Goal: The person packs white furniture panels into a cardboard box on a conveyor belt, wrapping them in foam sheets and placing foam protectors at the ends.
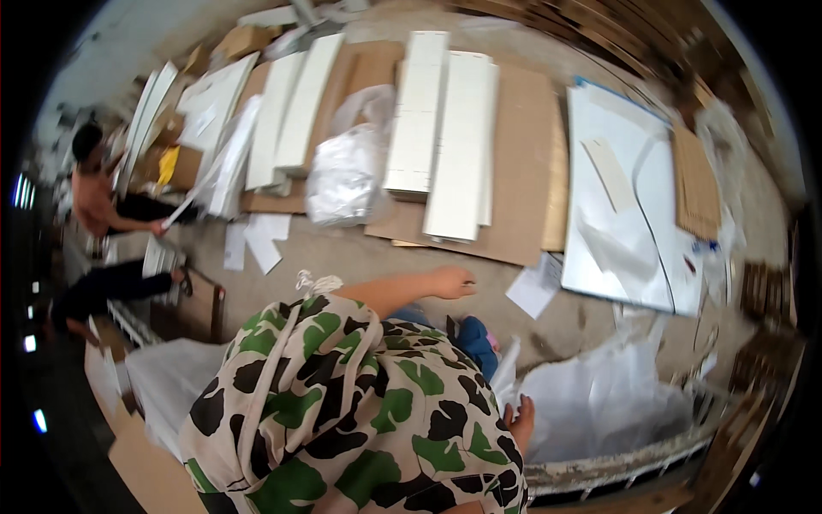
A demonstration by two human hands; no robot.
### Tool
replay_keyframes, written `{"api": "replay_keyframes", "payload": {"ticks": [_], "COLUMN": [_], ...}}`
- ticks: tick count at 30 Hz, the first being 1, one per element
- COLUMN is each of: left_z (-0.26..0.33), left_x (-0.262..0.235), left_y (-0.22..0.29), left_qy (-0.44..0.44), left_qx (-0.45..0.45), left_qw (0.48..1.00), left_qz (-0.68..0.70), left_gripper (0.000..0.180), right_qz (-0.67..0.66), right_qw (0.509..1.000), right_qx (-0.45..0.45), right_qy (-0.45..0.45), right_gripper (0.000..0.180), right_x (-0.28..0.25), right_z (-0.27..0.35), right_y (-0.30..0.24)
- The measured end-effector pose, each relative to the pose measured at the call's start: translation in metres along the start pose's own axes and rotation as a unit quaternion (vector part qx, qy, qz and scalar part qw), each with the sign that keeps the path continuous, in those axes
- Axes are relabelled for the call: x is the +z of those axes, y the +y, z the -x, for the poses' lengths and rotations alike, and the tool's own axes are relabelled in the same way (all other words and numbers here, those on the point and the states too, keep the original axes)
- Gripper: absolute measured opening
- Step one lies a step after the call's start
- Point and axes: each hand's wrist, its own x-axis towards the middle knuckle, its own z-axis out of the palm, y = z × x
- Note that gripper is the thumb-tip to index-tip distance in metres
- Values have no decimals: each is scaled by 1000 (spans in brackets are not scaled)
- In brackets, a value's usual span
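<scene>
My left hand (453, 282) reaches out over the concrete floor, in front of the white panels, with its fingers curled in. Whether anything small sits in them cannot be made out. Lower down, my right hand (520, 421) is beside my apron, its thumb and fingers apart, close to the edge of a translucent white wrapping sheet (599, 403). Long white panels (458, 146) lie stacked on brown cardboard (522, 163) ahead of me. My camouflage apron (368, 411) fills the lower middle, and a blue shoe (476, 343) shows past it.
A clear plastic bag (347, 176) bulges between panel stacks. At right, a large white board (629, 231) carries a narrow strip and a dark cord. Paper sheets (535, 287) lie on the floor. Two people (98, 184) work at far left; wooden pallets (762, 300) stand right.
</scene>
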Motion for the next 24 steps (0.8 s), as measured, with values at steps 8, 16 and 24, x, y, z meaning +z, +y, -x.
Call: {"api": "replay_keyframes", "payload": {"ticks": [8,16,24], "left_z": [123,309,341], "left_x": [-44,-18,105], "left_y": [-263,-272,-236], "left_qy": [207,337,36], "left_qx": [-324,-560,-550], "left_qw": [923,749,810], "left_qz": [-22,107,201], "left_gripper": [31,31,43], "right_qz": [-64,167,141], "right_qw": [960,923,934], "right_qx": [-156,-177,-261], "right_qy": [-225,-299,-202], "right_gripper": [34,38,38], "right_x": [117,125,197], "right_z": [-138,-301,-438], "right_y": [-61,-94,-249]}}
